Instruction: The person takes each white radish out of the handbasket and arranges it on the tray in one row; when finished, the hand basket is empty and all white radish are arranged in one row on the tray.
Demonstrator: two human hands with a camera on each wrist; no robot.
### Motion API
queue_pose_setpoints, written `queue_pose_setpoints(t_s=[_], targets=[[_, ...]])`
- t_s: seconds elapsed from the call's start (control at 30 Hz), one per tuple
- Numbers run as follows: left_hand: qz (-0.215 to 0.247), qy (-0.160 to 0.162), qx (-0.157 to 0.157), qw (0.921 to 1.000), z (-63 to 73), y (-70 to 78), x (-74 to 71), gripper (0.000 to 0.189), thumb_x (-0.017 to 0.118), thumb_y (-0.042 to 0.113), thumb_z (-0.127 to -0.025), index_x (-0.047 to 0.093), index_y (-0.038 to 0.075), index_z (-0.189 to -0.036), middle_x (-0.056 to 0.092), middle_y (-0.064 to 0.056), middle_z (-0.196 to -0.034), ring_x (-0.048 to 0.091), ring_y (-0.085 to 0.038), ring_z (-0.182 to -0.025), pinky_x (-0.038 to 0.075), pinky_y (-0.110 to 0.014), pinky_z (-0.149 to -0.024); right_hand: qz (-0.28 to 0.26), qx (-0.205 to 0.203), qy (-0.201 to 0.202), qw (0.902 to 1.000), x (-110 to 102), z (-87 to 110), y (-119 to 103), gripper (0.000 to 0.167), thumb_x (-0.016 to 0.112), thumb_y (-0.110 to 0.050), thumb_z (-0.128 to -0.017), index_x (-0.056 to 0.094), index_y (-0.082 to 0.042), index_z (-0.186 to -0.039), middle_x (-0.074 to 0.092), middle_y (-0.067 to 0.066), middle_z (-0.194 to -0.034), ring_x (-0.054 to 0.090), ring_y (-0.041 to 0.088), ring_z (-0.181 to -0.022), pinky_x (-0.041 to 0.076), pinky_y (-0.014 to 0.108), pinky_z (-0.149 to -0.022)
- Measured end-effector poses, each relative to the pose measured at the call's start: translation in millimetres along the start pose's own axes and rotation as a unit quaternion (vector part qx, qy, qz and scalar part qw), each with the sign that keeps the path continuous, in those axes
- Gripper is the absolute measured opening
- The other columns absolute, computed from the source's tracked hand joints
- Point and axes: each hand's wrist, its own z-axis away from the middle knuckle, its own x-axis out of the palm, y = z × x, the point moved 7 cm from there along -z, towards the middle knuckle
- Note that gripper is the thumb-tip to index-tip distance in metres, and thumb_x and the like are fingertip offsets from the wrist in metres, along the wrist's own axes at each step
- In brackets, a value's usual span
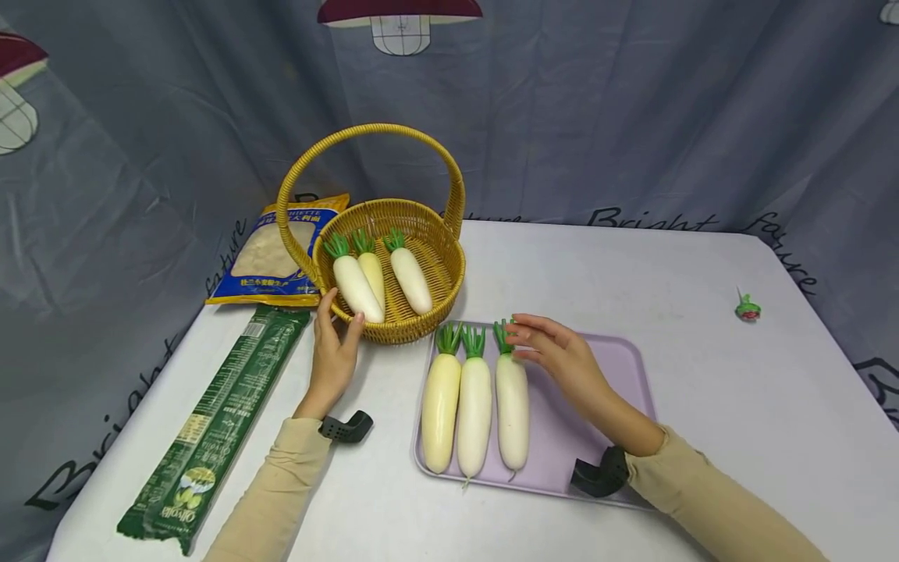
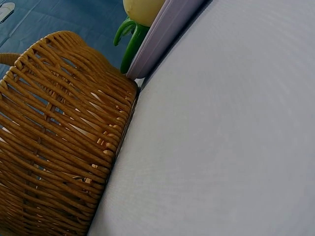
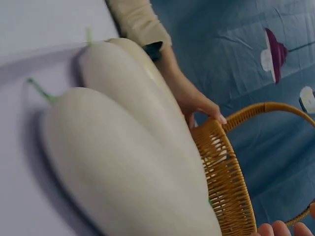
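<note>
My left hand [image 1: 332, 361] holds the front-left rim of the wicker basket [image 1: 400, 333], its thumb and a fingertip showing at the rim. Inside lie two white radishes [image 1: 358, 290] and a yellowish one [image 1: 373, 275], with green tops. Three larger ones rest side by side on the lilac tray [image 1: 618, 363]: a yellowish radish [image 1: 441, 414], a white radish in the middle [image 1: 474, 417] and another white radish [image 1: 513, 410]. Over the leaves of that last one hovers my right hand [image 1: 562, 359], fingers loosely extended. In the right wrist view its fingertips [image 3: 280, 229] show beyond the radishes.
A green packet [image 1: 218, 421] lies along the table's left side. Behind it, a blue and yellow pasta bag [image 1: 270, 254] lies beside the basket. A small green and red item [image 1: 747, 309] sits at the far right. Grey curtains [image 1: 597, 109] hang behind the table.
</note>
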Motion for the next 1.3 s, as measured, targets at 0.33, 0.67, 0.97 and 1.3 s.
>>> queue_pose_setpoints(t_s=[0.33,0.67,0.97,1.3], targets=[[0.008,-0.004,0.005,0.9999,10.7,37.0,-5.2,0.058,0.045,0.022,-0.095,0.015,0.01,-0.143,0.018,-0.023,-0.144,0.029,-0.039,-0.13,0.028,-0.049,-0.107,-0.139,0.06,-0.055,0.987,21,-49.8,-7,0.047,0.043,-0.026,-0.096,0.033,-0.012,-0.139,0.04,0.014,-0.14,0.047,0.021,-0.122,0.041,0.032,-0.1],[0.013,-0.007,0.004,0.9999,10.9,38.5,-2.9,0.058,0.045,0.021,-0.095,0.016,0.009,-0.143,0.018,-0.024,-0.144,0.03,-0.041,-0.129,0.029,-0.049,-0.107,-0.221,0.072,-0.091,0.9685,43,-98.9,-11,0.053,0.038,-0.023,-0.097,0.02,-0.008,-0.144,0.027,0.019,-0.147,0.034,0.031,-0.131,0.038,0.033,-0.104],[0.013,-0.003,0.006,0.9999,0.3,6.2,1.7,0.058,0.047,0.028,-0.094,0.016,0.022,-0.143,0.018,-0.017,-0.146,0.032,-0.037,-0.129,0.03,-0.046,-0.107,-0.243,0.086,-0.101,0.9609,66,-132.1,-21,0.053,0.043,-0.018,-0.096,0.022,-0.005,-0.143,0.026,0.02,-0.145,0.031,0.031,-0.134,0.032,0.036,-0.109],[0.006,0.015,0.02,0.9997,1.3,1.6,-0.5,0.059,0.047,0.036,-0.093,0.018,0.025,-0.142,0.022,-0.016,-0.144,0.034,-0.034,-0.127,0.032,-0.045,-0.106,-0.17,0.087,-0.051,0.9803,87,-160.1,-17,0.05,0.045,-0.018,-0.095,0.028,-0.007,-0.14,0.028,0.017,-0.145,0.031,0.034,-0.132,0.034,0.043,-0.107]])
